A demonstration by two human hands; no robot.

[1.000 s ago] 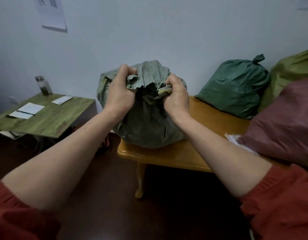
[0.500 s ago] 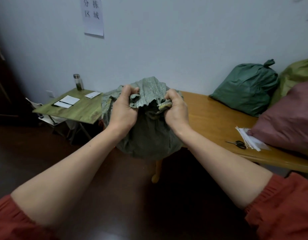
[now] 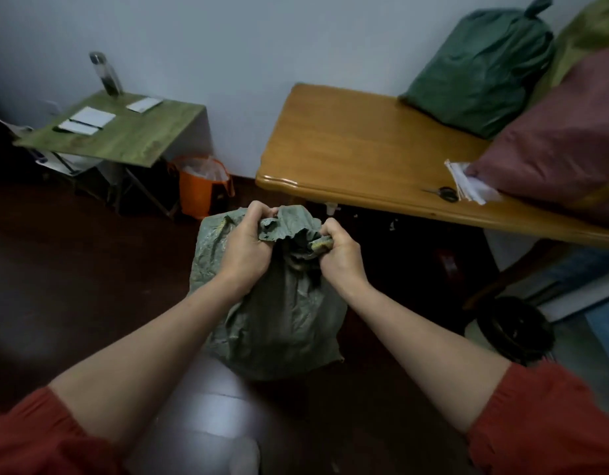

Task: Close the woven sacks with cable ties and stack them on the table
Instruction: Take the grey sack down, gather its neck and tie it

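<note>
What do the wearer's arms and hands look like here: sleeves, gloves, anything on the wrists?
The left hand and right hand are bare: no gloves, and no rings, watch or bands that I can see. The left sleeve and right sleeve are rust-red fabric with gathered cuffs that end near the elbows, leaving the forearms uncovered. No markings or cables show.

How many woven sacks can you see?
4: grey-green sack gripped by left hand and right hand; dark green sack, maroon sack and olive sack piled at the wooden table's right end. More may be hidden behind.
</note>
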